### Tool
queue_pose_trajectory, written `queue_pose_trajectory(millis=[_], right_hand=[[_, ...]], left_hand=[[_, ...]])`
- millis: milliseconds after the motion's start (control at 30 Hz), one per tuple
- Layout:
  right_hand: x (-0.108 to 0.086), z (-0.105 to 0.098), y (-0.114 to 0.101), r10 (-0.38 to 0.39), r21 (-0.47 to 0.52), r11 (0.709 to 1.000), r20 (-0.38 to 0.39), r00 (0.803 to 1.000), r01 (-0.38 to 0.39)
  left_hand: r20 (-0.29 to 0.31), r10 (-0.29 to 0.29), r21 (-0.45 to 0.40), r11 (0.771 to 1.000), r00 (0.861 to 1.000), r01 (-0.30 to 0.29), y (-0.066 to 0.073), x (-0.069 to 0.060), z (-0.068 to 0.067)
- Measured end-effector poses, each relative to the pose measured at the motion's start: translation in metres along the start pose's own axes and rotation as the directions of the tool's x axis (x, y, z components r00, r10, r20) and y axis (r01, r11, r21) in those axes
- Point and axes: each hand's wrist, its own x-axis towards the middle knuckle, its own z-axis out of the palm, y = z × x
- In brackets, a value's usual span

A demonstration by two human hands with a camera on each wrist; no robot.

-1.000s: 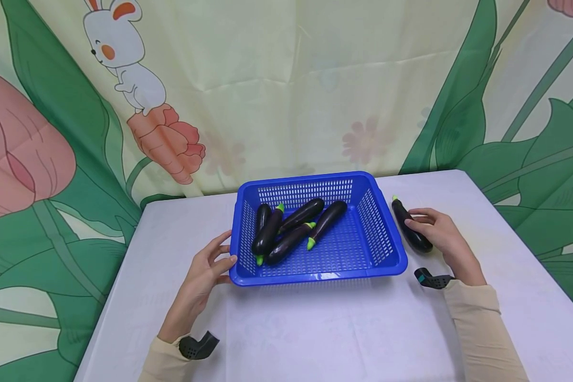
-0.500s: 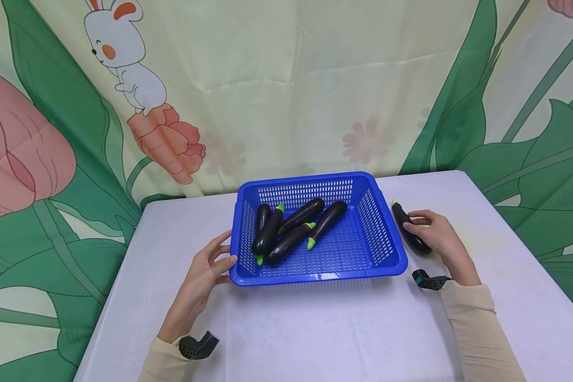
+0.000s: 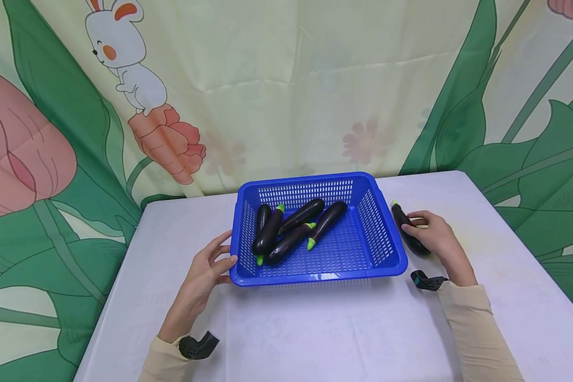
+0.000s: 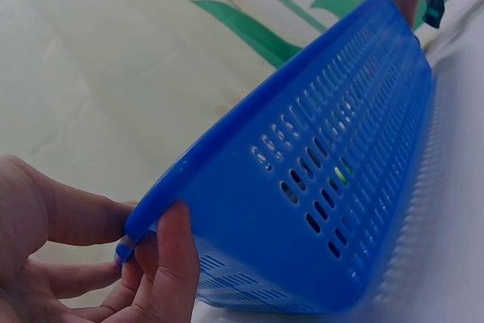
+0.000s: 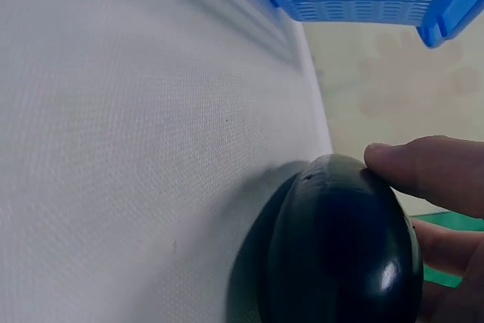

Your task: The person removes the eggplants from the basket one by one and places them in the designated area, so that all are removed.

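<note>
A blue plastic basket (image 3: 315,277) holds several dark eggplants, one of them (image 3: 328,223) lying furthest right inside it. At its left end my left hand (image 3: 204,273) grips the rim, thumb and fingers on the edge; the left wrist view shows the same hand (image 4: 98,255) pinching the rim's corner. Right of the basket, an eggplant (image 3: 413,241) lies on the table, and my right hand (image 3: 434,233) holds it with thumb and fingers. Up close in the right wrist view, the eggplant (image 5: 344,247) has its rounded end toward the camera, with the hand (image 5: 446,217) at its side.
A white cloth covers the table (image 3: 305,334). Behind it hangs a curtain (image 3: 267,95) printed with a rabbit, flowers and leaves. Each wrist carries a small black device, one at the left cuff (image 3: 198,346) and another at the right (image 3: 427,280).
My right hand has shifted slightly left toward the basket, and the eggplant at it has moved a little the same way. The left hand and the basket have stayed in place.
</note>
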Motion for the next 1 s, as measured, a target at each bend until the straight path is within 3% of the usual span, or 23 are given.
queue_pose_trajectory(millis=[467, 1000], right_hand=[[-0.0005, -0.0037, -0.0011, 0.003, -0.028, 1.000, 0.026, 1.000, -0.003], [-0.0056, -0.0069, -0.0077, -0.058, -0.161, 0.986, -0.068, 0.996, 0.047]], left_hand=[[0.003, 0.020, 0.008, 1.000, 1.000, -0.020, -0.0012, -0.0009, -0.0003], [0.000, 0.006, -0.001, 1.000, 1.000, -0.006, 0.0012, -0.0012, 0.0000]])
